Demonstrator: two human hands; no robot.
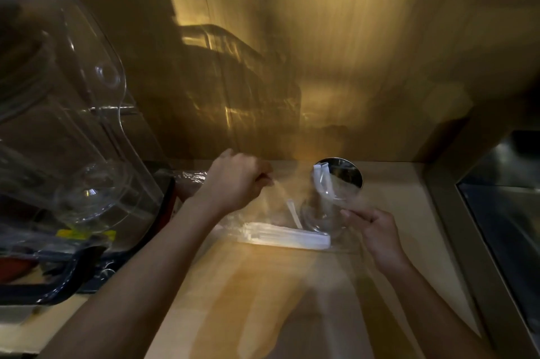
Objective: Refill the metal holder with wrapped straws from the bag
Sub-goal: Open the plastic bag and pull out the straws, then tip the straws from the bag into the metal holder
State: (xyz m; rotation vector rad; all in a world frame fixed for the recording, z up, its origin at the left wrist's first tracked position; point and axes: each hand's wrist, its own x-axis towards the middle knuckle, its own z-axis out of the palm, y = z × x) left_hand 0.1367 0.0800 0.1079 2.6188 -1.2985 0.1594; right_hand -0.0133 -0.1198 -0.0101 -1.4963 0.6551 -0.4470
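Observation:
A clear plastic bag lies on the wooden counter, with a bundle of white wrapped straws inside along its near edge. My left hand is closed on the bag's upper left edge. My right hand pinches the bag's right edge, just in front of the round metal holder. A couple of wrapped straws stand in the holder. One loose straw leans inside the bag. The bag film is blurred.
A large clear plastic container with a lid tilts at the left over dark trays. A wooden wall backs the counter. A steel-framed glass surface borders the right side.

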